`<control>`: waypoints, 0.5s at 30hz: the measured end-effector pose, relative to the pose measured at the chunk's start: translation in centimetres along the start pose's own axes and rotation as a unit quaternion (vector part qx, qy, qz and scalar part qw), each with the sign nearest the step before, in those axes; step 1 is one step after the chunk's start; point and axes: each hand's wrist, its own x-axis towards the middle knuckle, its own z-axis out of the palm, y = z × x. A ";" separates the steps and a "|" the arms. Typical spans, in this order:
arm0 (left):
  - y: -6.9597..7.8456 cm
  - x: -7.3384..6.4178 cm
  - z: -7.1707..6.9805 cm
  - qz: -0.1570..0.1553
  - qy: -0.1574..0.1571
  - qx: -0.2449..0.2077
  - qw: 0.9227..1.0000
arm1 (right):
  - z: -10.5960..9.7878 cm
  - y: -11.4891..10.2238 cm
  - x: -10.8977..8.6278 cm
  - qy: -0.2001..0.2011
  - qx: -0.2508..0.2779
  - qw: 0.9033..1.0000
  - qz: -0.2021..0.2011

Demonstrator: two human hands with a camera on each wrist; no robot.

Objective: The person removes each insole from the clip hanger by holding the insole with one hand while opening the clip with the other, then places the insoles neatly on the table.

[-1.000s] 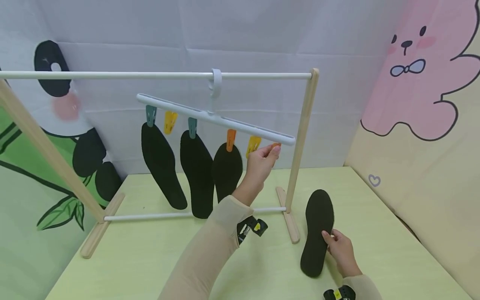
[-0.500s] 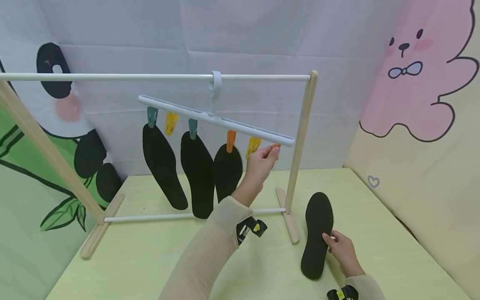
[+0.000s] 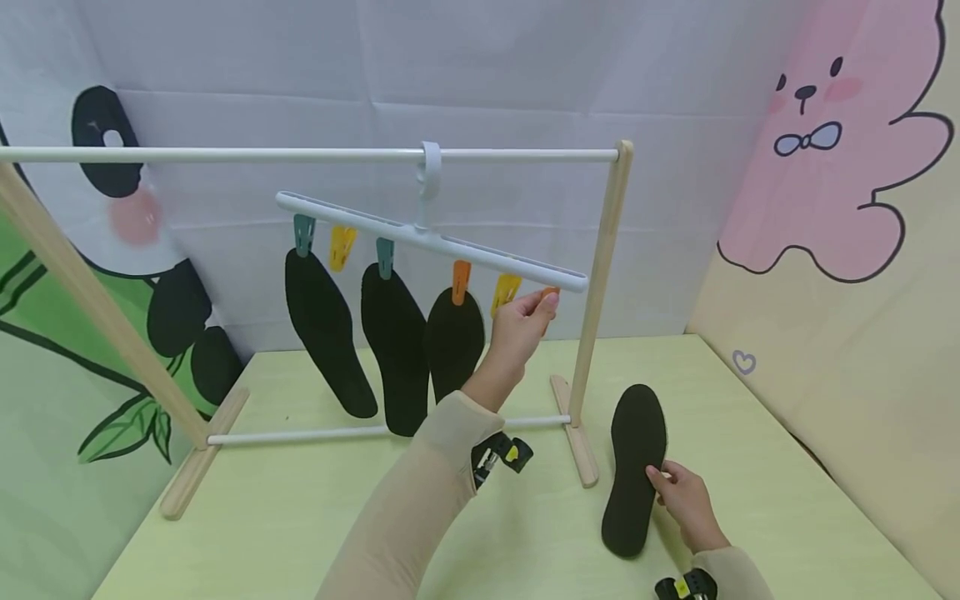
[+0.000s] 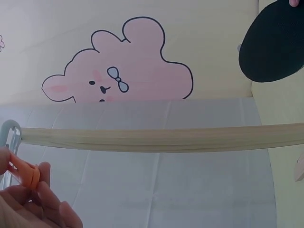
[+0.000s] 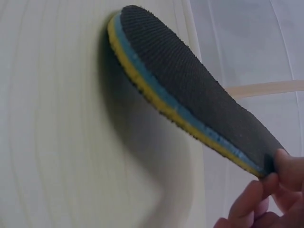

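Note:
My left hand [image 3: 517, 333] pinches an orange clip [image 4: 27, 174] at the right end of a tilted white hanger [image 3: 431, 240]. In my right hand [image 3: 684, 504] is a black insole [image 3: 636, 471], gripped by its side edge between thumb and fingers. The right wrist view shows blue and yellow layers along that insole's edge, with its shadow on the table beneath. Two more insoles hang from teal clips, a left one [image 3: 324, 329] and a middle one [image 3: 393, 350]. Another insole [image 3: 454, 337] hangs from an orange clip [image 3: 461, 283], partly behind my left arm.
A yellow clip [image 3: 342, 247] and a second yellow clip [image 3: 506, 293] hang with nothing in them. The hanger hooks over the white top rail [image 3: 262, 155] of a wooden-legged rack. Its right leg [image 3: 603, 283] stands between my hands on the pale table [image 3: 315, 517].
Both hands keep their holds almost unmoved. The whole view has shifted slightly, and the right hand with its insole sits a touch lower in it.

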 end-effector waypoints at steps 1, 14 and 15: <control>0.0 0.0 0.0 -0.001 0.000 0.000 1.000 | 0.0 0.0 0.0 -0.001 0.000 1.000 0.001; -0.3 0.1 0.2 -0.006 0.006 0.000 1.000 | -0.5 0.9 0.3 -0.016 -0.027 1.000 0.004; -0.2 0.1 0.2 -0.005 0.006 0.000 1.000 | -0.5 0.9 0.4 -0.016 -0.026 1.000 0.005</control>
